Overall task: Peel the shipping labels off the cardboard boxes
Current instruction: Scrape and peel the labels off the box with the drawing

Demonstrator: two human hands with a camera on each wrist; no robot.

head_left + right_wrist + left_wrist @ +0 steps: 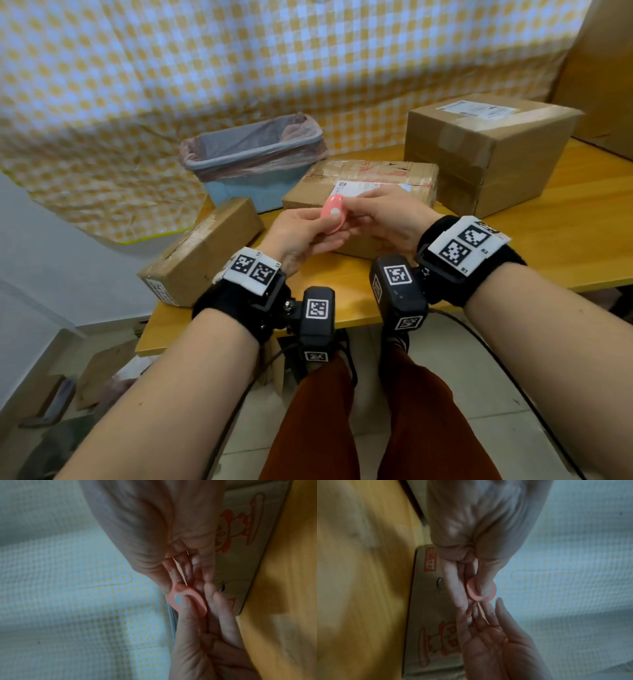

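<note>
Both hands are raised over the flat cardboard box and share a small pink oval device. My left hand grips its lower end with the thumb on top, and my right hand pinches its upper end. The flat box carries a white shipping label, partly hidden by my right fingers. The tall box at the back right has a label on its top. The small box on the left has a label on its near end. The left wrist view shows the pink device under the left thumb.
A blue bin with a pink liner stands behind the small box. All three boxes sit on the yellow wooden table, and its near edge is below my wrists. A yellow checked cloth hangs behind. The flat box's printed side appears in the right wrist view.
</note>
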